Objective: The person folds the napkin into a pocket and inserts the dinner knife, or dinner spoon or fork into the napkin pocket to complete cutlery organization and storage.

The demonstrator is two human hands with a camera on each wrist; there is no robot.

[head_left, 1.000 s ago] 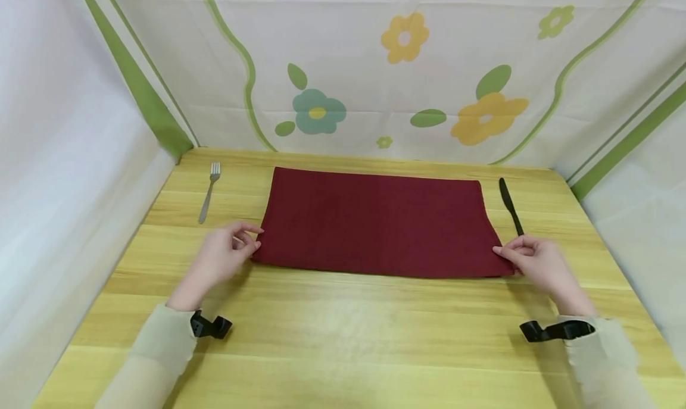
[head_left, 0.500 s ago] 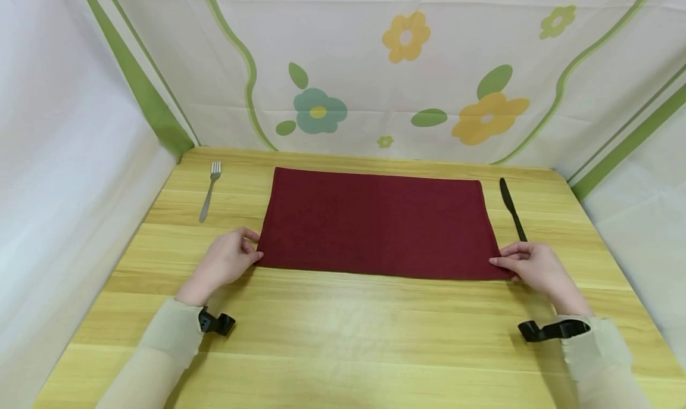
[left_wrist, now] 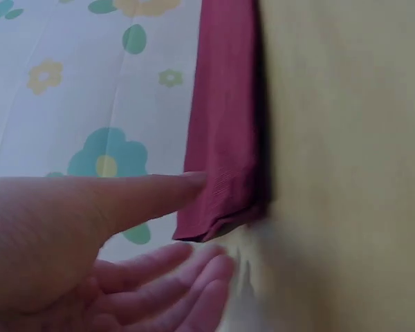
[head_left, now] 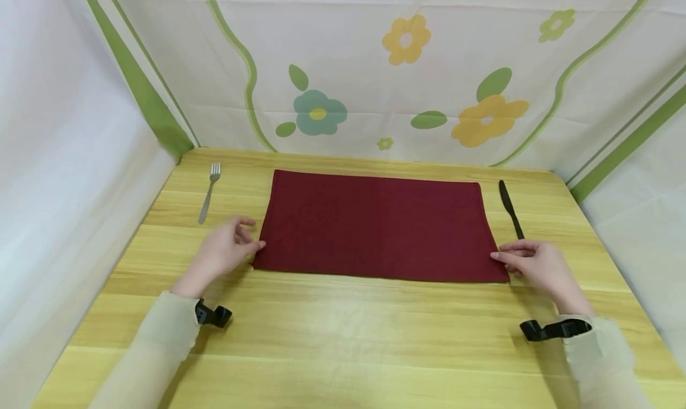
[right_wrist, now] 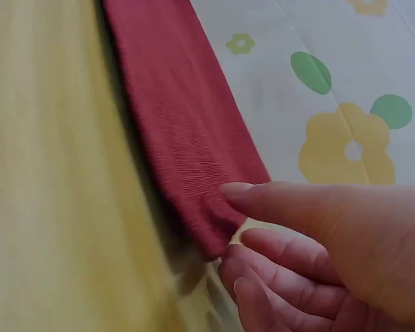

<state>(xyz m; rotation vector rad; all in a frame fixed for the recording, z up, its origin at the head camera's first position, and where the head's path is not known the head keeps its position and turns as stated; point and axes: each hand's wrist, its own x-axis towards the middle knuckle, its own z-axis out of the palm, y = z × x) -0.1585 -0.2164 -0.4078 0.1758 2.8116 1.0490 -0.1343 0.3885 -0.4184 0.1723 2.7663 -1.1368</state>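
Note:
A dark red rectangular cloth (head_left: 377, 227) lies spread on the wooden table, its long side running left to right. At its left edge, near the front corner, my left hand (head_left: 222, 251) touches it with the thumb tip. The other left fingers (left_wrist: 211, 270) are loosely bent and stand apart from the cloth in the left wrist view. My right hand (head_left: 541, 269) holds the cloth's front right corner, thumb on top and fingertips at the edge, as the right wrist view shows. The undersides of these fingertips are partly hidden.
A silver fork (head_left: 209, 193) lies left of the cloth. To the right is a dark knife (head_left: 511, 208), its near end close to my right hand. White fabric walls (head_left: 354, 52) with printed flowers border the table (head_left: 343, 337) at the back and sides.
The left fingers have come away from the cloth, leaving the thumb against it, and that hand has shifted slightly. The cloth's front left corner sits a little farther left. The right hand barely moves.

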